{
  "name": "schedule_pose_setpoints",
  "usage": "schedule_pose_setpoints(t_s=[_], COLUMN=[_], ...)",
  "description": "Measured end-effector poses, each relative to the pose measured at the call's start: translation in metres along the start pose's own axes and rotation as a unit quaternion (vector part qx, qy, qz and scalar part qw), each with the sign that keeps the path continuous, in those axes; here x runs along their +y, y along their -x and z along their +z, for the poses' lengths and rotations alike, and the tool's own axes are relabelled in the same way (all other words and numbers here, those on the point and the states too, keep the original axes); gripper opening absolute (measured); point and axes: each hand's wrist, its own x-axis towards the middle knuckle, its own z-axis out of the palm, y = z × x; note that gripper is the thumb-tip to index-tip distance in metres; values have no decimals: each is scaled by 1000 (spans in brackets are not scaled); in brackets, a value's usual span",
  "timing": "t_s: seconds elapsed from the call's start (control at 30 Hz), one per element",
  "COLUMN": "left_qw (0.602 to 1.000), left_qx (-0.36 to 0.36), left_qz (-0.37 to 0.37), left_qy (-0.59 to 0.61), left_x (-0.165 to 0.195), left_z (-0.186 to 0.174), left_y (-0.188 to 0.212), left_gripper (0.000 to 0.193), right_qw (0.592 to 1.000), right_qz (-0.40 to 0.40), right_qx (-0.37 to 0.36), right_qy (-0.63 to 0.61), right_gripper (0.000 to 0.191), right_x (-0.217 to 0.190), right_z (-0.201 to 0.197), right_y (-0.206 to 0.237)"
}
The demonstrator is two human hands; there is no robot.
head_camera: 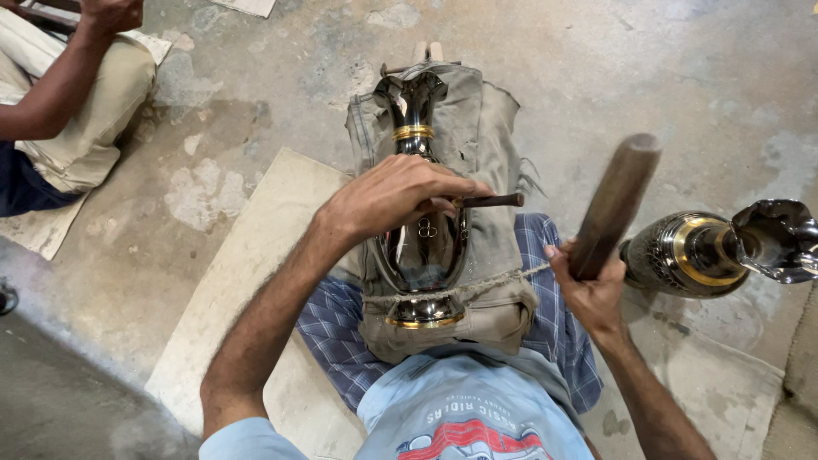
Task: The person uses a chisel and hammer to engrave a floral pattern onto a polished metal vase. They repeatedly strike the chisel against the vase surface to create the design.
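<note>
Across the person's lap, on a pad of folded khaki cloth [490,136], lies a dark, mirror-polished metal vase [423,247] with gold bands at neck and foot, its flared mouth pointing away from the body. A thin cord [486,285] crosses the vase near its foot and runs off to the right. The left hand [396,198] rests on the belly of the vase, its grip closed around a slim dark punch [490,201] that sticks out to the right, roughly level. The right hand [588,290] is held beside the lap, its grip closed around the lower end of a thick wooden baton [615,204], which is raised and tilted up to the right, clear of the punch.

Under the cloth shows a blue checked wrap [336,332] over the legs. Just right of the raised baton, a second vase [724,249] lies on its side on the concrete floor [665,77], dark with a gold band and a shiny flared mouth. A pale flat mat [247,281] lies beneath the person on the left. At the upper left sits another person [68,94] in khaki trousers, one arm bent.
</note>
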Motion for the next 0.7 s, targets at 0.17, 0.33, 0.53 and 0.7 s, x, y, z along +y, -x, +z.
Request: schedule_pose_setpoints(t_s=[0.17, 0.33, 0.53, 0.7], left_qw=[1000, 999, 998, 998], left_qx=[17, 25, 63, 56], left_qz=[22, 19, 28, 3], left_qy=[-11, 5, -1, -5], left_x=[1, 0, -3, -6], left_z=[1, 0, 2, 7], left_y=[0, 4, 7, 8], left_gripper=[51, 50, 49, 53], right_qw=[998, 989, 995, 999], right_qz=[3, 31, 27, 20], right_qx=[10, -29, -41, -6], right_qy=[61, 142, 90, -48], right_gripper=[24, 29, 19, 26], right_x=[-8, -15, -20, -15], right_z=[4, 1, -4, -11], right_y=[-2, -7, -16, -22])
